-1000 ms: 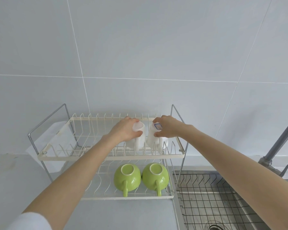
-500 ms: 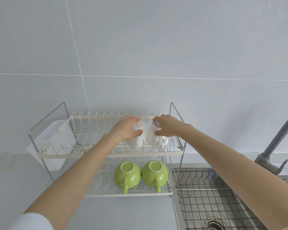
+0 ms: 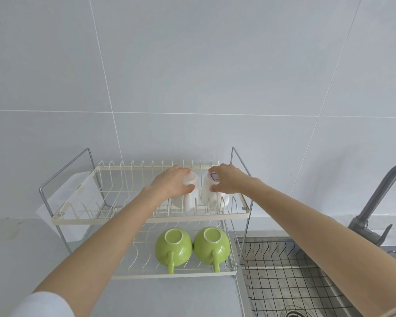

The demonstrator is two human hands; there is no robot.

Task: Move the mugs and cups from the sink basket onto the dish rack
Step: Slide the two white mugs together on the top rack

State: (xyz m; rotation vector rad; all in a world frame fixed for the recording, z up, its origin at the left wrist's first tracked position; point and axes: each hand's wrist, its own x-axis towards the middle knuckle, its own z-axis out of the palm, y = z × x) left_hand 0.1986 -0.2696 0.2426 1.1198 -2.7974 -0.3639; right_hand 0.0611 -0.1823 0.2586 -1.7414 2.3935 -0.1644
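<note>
Hands reach to the dish rack's [image 3: 146,219] top shelf, left hand [image 3: 169,185] and right hand [image 3: 226,181] each with fingers wrapped on a white cup [image 3: 190,193], upended between the wires to drain, above two green mugs [image 3: 173,247] below.

Green mugs [image 3: 173,247]; white cups [image 3: 190,193]; cream dish rack [image 3: 146,218].

Two white cups [image 3: 193,191], two green mugs [image 3: 173,247], one dish rack [image 3: 146,219], two hands [image 3: 169,185].
</note>
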